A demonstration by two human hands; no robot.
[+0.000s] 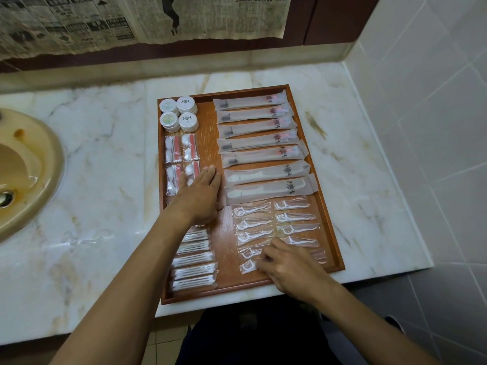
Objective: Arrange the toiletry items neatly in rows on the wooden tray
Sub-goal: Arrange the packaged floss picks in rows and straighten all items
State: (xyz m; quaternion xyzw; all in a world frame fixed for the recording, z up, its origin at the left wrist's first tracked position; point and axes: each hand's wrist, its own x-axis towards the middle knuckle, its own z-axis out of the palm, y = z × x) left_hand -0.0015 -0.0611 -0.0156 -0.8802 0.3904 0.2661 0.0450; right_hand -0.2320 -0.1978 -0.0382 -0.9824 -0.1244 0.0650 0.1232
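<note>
Toiletry packets lie in rows on a wooden tray (311, 143) that sits on a marble desk (100, 159) beside a sink (29, 175). Long frosted sleeves (257, 142) fill the far right, round soaps (179, 113) the far left corner, with cotton packs (181, 148) below them and cotton swabs (193, 262) nearest on the left. The left hand (201, 197) rests flat and open, fingers extended, on the tray's left column, gripping nothing. The right hand (286, 267) curls loosely over the floss picks (266, 227) at the near right, fingertips touching the wrappers; whether it grips one cannot be told.
</note>
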